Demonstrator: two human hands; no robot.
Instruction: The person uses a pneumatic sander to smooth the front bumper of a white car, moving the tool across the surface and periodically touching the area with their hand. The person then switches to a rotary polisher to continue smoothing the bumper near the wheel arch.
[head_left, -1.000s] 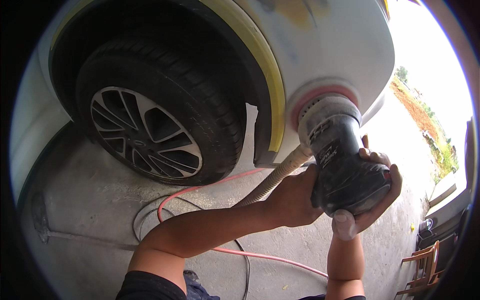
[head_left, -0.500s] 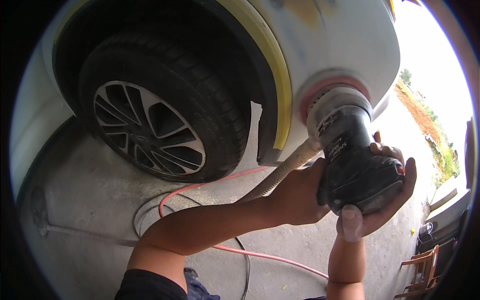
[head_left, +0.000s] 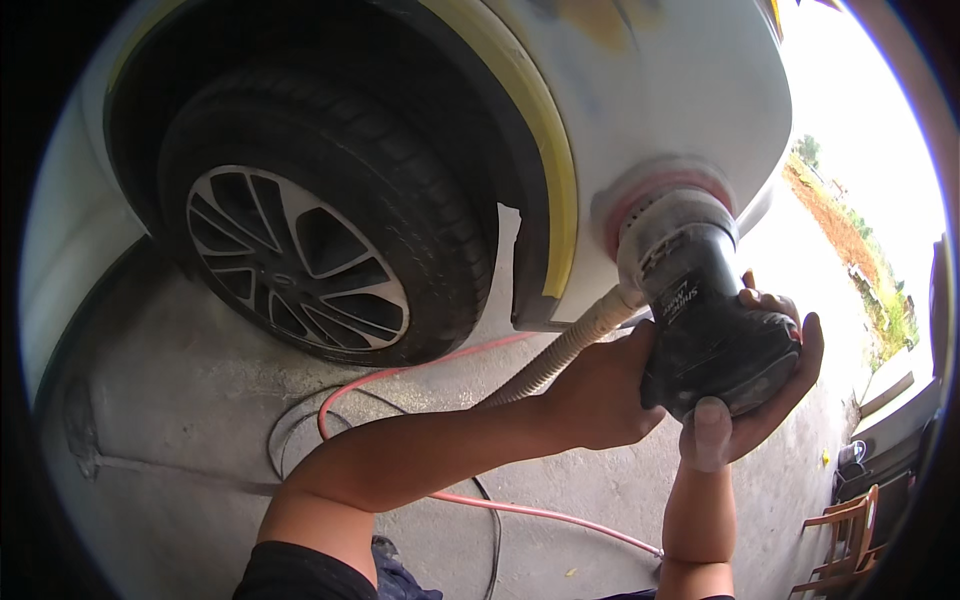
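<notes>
Both of my hands grip a dusty black orbital sander. Its red-edged round pad rests against the light-coloured car bumper, beside the wheel arch. My left hand closes on the sander's left side, its fingertips partly hidden behind the body. My right hand wraps the rear end from below and the right, thumb on the near side. From the sander's left side a ribbed beige dust hose runs down behind my left forearm. Yellow masking tape lines the dark wheel-arch trim.
Left of the sander is the car wheel with its black tyre. A red hose and a black cable cross the concrete floor beneath my arms. A wooden chair stands at the lower right.
The sander and both hands have shifted slightly down and left in the picture, the pad still against the bumper. My grip looks the same.
</notes>
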